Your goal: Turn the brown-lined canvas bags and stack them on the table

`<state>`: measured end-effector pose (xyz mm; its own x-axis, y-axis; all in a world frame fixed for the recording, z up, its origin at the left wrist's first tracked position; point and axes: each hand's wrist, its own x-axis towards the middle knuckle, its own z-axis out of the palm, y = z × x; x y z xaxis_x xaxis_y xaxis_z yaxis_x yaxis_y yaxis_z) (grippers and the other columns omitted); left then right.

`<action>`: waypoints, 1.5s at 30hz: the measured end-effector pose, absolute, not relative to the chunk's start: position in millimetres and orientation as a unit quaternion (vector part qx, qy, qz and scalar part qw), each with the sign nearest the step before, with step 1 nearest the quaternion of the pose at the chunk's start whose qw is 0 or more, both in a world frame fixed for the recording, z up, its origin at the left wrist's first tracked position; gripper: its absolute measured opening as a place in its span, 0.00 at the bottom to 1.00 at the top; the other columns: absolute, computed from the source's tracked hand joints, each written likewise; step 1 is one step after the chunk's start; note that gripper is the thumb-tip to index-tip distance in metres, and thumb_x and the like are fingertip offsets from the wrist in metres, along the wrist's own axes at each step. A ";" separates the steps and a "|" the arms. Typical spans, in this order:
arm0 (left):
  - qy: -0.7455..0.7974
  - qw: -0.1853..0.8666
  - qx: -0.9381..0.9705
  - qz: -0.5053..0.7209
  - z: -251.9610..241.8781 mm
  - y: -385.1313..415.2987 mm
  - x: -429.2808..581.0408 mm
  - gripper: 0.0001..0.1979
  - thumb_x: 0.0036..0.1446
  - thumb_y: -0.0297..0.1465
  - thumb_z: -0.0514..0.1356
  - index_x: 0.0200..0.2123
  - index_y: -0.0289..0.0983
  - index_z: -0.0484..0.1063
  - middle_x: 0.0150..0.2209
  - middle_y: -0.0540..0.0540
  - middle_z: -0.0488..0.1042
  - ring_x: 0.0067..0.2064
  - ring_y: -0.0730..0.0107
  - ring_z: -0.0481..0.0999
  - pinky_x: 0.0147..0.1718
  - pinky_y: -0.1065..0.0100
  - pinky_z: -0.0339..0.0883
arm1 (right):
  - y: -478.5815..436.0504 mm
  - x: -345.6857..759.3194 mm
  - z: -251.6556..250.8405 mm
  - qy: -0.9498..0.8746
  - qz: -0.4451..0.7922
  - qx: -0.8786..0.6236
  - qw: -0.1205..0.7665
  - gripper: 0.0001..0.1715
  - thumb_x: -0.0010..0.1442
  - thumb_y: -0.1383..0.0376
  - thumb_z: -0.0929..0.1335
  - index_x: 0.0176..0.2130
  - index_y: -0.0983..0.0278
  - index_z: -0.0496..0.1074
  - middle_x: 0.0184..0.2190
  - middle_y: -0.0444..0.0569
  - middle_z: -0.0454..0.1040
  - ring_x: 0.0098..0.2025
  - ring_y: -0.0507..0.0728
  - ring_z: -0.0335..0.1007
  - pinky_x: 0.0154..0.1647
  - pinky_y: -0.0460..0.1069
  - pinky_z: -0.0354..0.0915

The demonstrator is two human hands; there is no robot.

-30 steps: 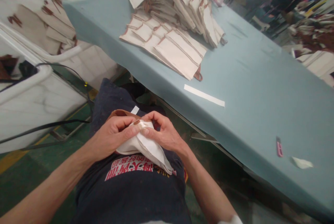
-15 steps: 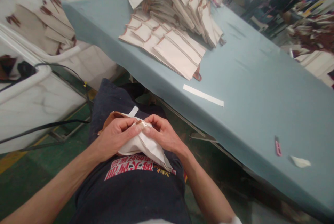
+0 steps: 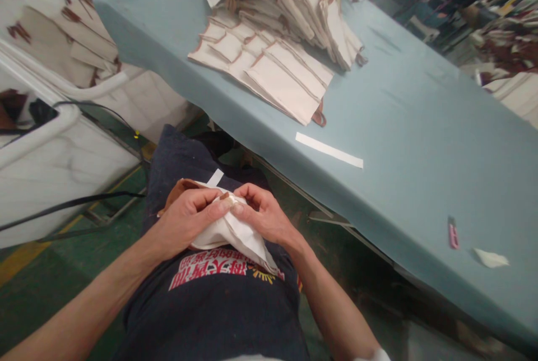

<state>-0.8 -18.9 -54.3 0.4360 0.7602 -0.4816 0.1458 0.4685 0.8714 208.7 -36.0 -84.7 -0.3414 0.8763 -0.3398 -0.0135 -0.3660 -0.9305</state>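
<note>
At far left, pale pieces [image 3: 54, 41] with brown ends lie in the rear bin [image 3: 111, 85], ahead of the near bin [image 3: 69, 125]; both are as they were a second ago. The left hand [image 3: 185, 218] pinches the cloth [image 3: 225, 232] between thumb and fingers, just above the lap. More of its brown edge [image 3: 172, 195] now shows beyond this hand, and its lower flap lies slightly higher, baring more of the sun print [image 3: 263, 274] on the dark garment [image 3: 214, 316]. The right hand [image 3: 264, 215] keeps the same tight pinch, thumbs almost meeting beside a brown tab [image 3: 226, 196]. On the table [image 3: 420, 153], the stack [image 3: 286, 75], strip [image 3: 330, 150], cutter [image 3: 453, 233] and scrap [image 3: 491, 258] lie as before; only the view has tipped slightly.

The near bin is cut off at left, its contents too dark to name. The hands cover the middle of the cloth, so what the curled fingers do underneath cannot be told. The top edge crops the stack. At far right, a pile [image 3: 515, 92] is blurred and cut off.
</note>
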 end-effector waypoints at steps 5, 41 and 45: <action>0.485 0.707 0.470 0.209 -52.9 -18.9 0.9 0.41 0.49 0.69 0.74 0.39 0.33 0.87 0.29 0.48 0.79 0.28 0.73 0.70 0.24 0.76 0.62 | -37.4 209.6 -84.6 -0.457 0.676 -0.473 0.331 0.37 0.54 0.35 0.82 0.40 0.61 0.74 0.34 0.41 0.72 0.31 0.51 0.61 0.33 0.47 0.59; 0.372 0.576 0.676 0.269 -21.8 -20.8 -11.0 0.22 0.71 0.42 0.62 0.26 0.37 0.75 0.25 0.54 0.68 0.28 0.74 0.64 0.25 0.75 0.58 | -36.4 218.5 -46.4 -0.599 0.591 -0.445 0.307 0.32 0.63 0.38 0.78 0.50 0.60 0.78 0.43 0.47 0.82 0.38 0.56 0.72 0.39 0.50 0.68; 0.384 0.571 0.675 0.265 -19.9 -21.2 -10.3 0.23 0.70 0.43 0.62 0.23 0.38 0.71 0.24 0.55 0.65 0.26 0.74 0.62 0.23 0.74 0.57 | -38.4 217.6 -45.5 -0.616 0.560 -0.442 0.334 0.30 0.65 0.42 0.78 0.54 0.58 0.78 0.54 0.50 0.84 0.49 0.60 0.79 0.46 0.52 0.72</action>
